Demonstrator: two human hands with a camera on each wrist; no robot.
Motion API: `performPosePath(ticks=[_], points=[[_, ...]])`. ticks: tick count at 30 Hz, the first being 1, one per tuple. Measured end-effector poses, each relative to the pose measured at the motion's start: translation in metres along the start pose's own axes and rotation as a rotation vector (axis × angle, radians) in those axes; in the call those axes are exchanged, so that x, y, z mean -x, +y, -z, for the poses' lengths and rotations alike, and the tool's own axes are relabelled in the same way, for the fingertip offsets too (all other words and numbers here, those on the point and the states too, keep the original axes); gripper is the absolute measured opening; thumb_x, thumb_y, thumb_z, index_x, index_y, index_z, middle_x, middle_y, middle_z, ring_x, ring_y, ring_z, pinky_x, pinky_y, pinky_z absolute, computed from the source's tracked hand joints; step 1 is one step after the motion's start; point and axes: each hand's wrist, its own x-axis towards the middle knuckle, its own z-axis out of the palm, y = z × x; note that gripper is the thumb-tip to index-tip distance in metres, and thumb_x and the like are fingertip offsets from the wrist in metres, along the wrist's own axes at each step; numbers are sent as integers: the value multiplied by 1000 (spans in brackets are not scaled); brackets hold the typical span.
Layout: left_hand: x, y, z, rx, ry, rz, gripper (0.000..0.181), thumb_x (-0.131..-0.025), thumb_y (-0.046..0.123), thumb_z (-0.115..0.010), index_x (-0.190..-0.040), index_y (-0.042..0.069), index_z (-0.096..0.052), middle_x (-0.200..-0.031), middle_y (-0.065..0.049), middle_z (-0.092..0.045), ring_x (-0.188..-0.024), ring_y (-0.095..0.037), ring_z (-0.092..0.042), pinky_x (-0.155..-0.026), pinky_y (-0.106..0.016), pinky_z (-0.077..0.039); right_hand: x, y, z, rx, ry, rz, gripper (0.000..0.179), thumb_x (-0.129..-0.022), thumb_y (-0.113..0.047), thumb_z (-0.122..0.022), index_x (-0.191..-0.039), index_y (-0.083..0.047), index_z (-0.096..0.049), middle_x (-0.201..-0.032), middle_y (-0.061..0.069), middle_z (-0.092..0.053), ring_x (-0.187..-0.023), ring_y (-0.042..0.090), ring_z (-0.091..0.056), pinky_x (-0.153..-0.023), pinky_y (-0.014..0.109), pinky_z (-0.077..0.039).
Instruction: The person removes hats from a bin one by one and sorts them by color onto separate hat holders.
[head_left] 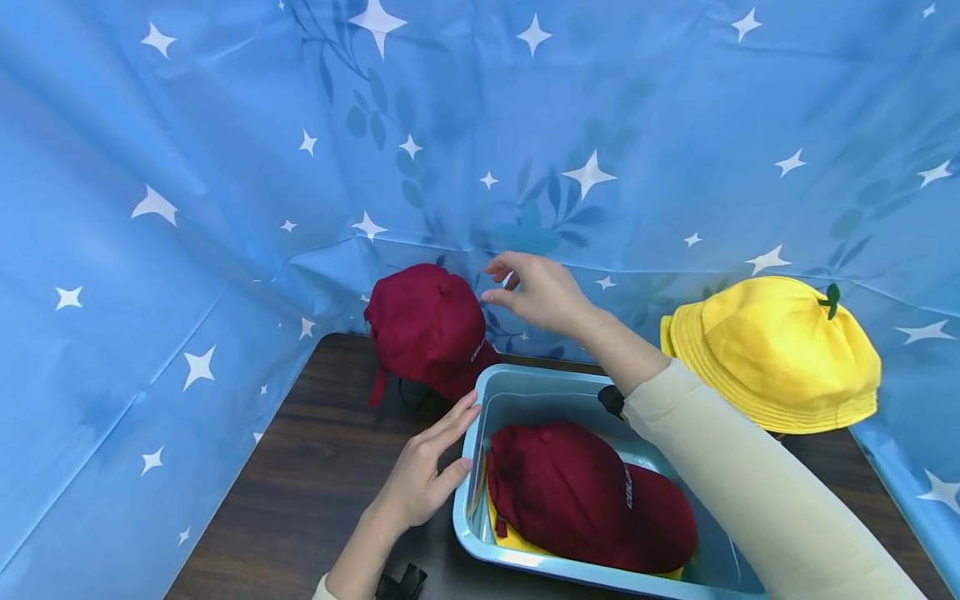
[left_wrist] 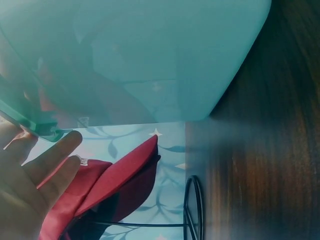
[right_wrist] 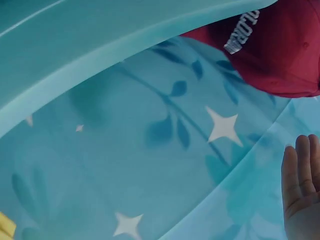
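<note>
A dark red cap [head_left: 431, 325] sits raised at the back left, its brim pointing down toward a light blue plastic bin [head_left: 540, 379]. My right hand [head_left: 542, 292] hovers just right of that cap, fingers loosely bent and holding nothing. Extended fingers of my left hand [head_left: 427, 467] rest on the bin's left rim. Inside the bin, a second dark red cap [head_left: 570, 492] with white lettering lies over something yellow [head_left: 517, 537]. The left wrist view shows the bin's outer wall [left_wrist: 140, 60] close to the left fingertips, with the red cap [left_wrist: 115, 185] beyond.
A yellow bucket hat [head_left: 780, 350] with a green sprout on top is perched at the back right. Below the raised red cap a black wire stand [left_wrist: 195, 205] shows. Blue star-patterned cloth [head_left: 480, 125] hangs behind the dark wooden table [head_left: 300, 467].
</note>
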Motion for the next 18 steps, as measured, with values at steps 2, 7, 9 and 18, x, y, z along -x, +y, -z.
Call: performPosePath(ticks=[2, 7, 9, 18], points=[[-1, 0, -1, 6, 1, 3, 58, -100, 10, -57, -157, 4, -46, -166, -9, -39, -149, -27, -44, -115, -42, -43, 6, 6, 4, -3, 10, -1, 39, -98, -27, -76, -131, -10, -69, -120, 6, -72, -104, 22, -68, -84, 44, -56], [-1, 1, -1, 14, -1, 6, 58, -100, 9, -57, -157, 4, -46, -166, -10, -39, -149, -27, -43, -115, -42, -43, 21, 16, 12, -5, 61, 13, 41, -96, -26, -78, -132, -9, -68, -119, 7, -72, -102, 23, -70, -80, 45, -56], [-1, 0, -1, 17, -2, 5, 58, -100, 10, -57, -157, 3, -46, -167, -10, -38, -150, -27, -43, -115, -41, -42, 27, 18, 16, 13, 73, 29, 42, -95, -25, -79, -133, -8, -68, -119, 8, -72, -102, 23, -70, -78, 45, -57], [-1, 0, -1, 24, 1, 12, 58, -100, 10, -57, -157, 4, -46, -167, -10, -38, -149, -27, -43, -115, -42, -43, 54, 26, 33, 139, 54, 83, 48, -96, -28, -78, -139, -9, -66, -125, 7, -73, -107, 26, -71, -85, 48, -58]])
